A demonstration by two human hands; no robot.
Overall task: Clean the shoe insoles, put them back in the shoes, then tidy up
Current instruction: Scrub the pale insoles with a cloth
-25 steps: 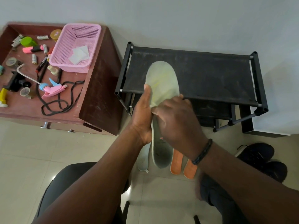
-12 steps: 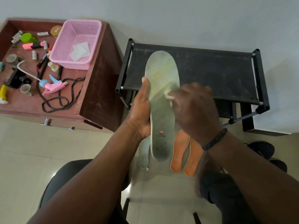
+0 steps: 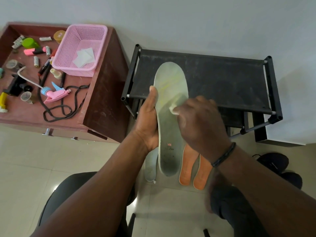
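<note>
My left hand grips a pale grey-green insole by its left edge and holds it upright in front of me. My right hand pinches a small white wipe and presses it against the middle of that insole. A second pale insole lies on the floor below, partly hidden by the held one. Two orange insoles lie side by side on the floor to its right. Black shoes sit on the floor at the right.
A black shoe rack stands against the wall behind the insole. At left a brown table carries a pink basket with white wipes, a pink spray head, black laces and small clutter. My knees are at the bottom.
My right hand slid with the wipe from the insole's left side toward its right and a little down. The insole rose slightly in my left hand.
</note>
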